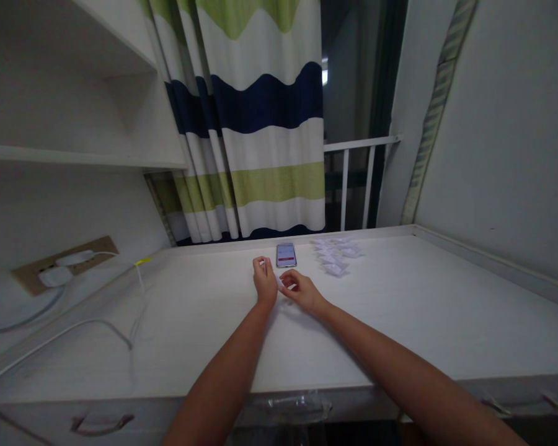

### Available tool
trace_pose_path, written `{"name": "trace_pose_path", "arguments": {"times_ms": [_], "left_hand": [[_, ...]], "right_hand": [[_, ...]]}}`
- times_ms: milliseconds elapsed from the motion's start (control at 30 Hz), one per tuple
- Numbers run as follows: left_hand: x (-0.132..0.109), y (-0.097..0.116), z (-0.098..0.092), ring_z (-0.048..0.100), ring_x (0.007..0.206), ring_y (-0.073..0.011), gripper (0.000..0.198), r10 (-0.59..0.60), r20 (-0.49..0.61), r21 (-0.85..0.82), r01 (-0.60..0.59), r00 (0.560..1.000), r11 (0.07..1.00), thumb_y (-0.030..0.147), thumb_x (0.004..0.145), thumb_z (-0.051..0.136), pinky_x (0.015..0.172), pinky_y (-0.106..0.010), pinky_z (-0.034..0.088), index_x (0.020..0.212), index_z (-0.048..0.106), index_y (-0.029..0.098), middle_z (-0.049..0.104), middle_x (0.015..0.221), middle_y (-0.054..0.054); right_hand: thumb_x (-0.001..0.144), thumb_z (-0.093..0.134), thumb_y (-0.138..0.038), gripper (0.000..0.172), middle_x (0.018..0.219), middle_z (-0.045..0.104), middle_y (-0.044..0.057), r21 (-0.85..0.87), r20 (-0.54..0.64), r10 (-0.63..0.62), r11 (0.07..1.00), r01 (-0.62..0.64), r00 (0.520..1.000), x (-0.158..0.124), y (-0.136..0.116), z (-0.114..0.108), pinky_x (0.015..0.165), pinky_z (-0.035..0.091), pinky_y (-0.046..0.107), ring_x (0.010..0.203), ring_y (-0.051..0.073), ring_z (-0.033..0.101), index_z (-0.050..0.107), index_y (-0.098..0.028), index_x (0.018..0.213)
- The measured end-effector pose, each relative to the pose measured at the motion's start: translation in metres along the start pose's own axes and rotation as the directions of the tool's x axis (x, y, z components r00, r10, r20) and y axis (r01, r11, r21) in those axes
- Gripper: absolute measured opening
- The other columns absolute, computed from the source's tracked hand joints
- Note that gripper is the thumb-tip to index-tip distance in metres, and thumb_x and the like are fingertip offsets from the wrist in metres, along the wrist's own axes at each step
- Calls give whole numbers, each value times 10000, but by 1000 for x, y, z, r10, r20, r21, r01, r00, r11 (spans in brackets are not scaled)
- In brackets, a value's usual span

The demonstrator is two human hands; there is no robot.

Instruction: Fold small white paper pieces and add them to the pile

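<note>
Over the middle of the desk, a small piece of white folded paper (pixel 279 282) sits between my two hands, partly covered by the fingers. My left hand (pixel 265 284) is closed around one side of it, fingers curled upward. The thumb and fingers of my right hand (pixel 303 291) pinch its other edge. Just beyond them lies a phone (pixel 286 255) with its screen lit. Several folded white paper pieces (pixel 335 255) are grouped to the right of the phone. Their exact folded shape is too blurred to make out.
The white desk (pixel 195 328) stretches to both sides, with drawers along its front. White cables (pixel 88 322) run over its left side from plugs at a wall socket (pixel 65 263). A striped curtain (pixel 265 99) hangs behind, and a shelf (pixel 84 155) juts out at upper left.
</note>
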State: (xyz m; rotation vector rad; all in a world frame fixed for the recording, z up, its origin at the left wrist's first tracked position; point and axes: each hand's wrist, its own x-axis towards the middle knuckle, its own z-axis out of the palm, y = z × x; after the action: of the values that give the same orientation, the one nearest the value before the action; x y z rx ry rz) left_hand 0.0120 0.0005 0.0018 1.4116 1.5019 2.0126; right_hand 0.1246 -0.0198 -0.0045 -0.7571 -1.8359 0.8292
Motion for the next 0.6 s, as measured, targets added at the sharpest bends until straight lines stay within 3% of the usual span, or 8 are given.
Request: {"name": "trace_pose_path", "arguments": {"times_ms": [133, 233, 400, 467, 600], "left_hand": [[-2, -1, 2, 479, 555, -94, 190, 8, 109, -49, -2, 994, 999, 373, 793, 382, 513, -189, 370, 807, 450, 196, 469, 610, 31], [0, -2, 2, 465, 505, -86, 290, -52, 258, -134, 89, 965, 987, 438, 765, 400, 463, -189, 384, 722, 502, 170, 472, 572, 27], [1, 1, 2, 560, 587, -119, 368, -183, 559, -223, 360, 809, 906, 441, 565, 642, 487, -218, 450, 727, 573, 117, 598, 667, -31], [-1, 2, 2, 581, 627, -132, 384, -199, 597, -221, 398, 777, 890, 383, 510, 699, 528, -234, 471, 757, 592, 110, 624, 710, -48], [-2, 2, 1, 591, 627, -141, 383, -217, 593, -204, 406, 775, 891, 362, 486, 720, 562, -264, 495, 746, 605, 106, 639, 710, -58]], "right_hand": [[640, 576, -291, 217, 662, 556, -7, 124, -22, 109, 987, -105, 994, 6, 11, -1, 535, 445, 232, 569, 90, 508, 527, -168, 813], [642, 551, -261, 165, 619, 555, -12, 139, -83, 148, 981, -135, 986, 10, 19, -12, 515, 434, 224, 537, 87, 499, 555, -161, 773], [605, 550, -231, 140, 638, 580, -1, 74, -161, 187, 981, -177, 969, 14, 25, -37, 481, 419, 211, 525, 88, 488, 592, -152, 712], [590, 570, -257, 167, 652, 589, 6, 105, -144, 216, 974, -202, 966, 15, 24, -42, 484, 430, 218, 522, 89, 489, 603, -150, 714], [553, 628, -313, 253, 681, 609, 25, 150, -83, 224, 966, -210, 971, 14, 20, -42, 500, 436, 225, 536, 95, 506, 626, -140, 737]]}}
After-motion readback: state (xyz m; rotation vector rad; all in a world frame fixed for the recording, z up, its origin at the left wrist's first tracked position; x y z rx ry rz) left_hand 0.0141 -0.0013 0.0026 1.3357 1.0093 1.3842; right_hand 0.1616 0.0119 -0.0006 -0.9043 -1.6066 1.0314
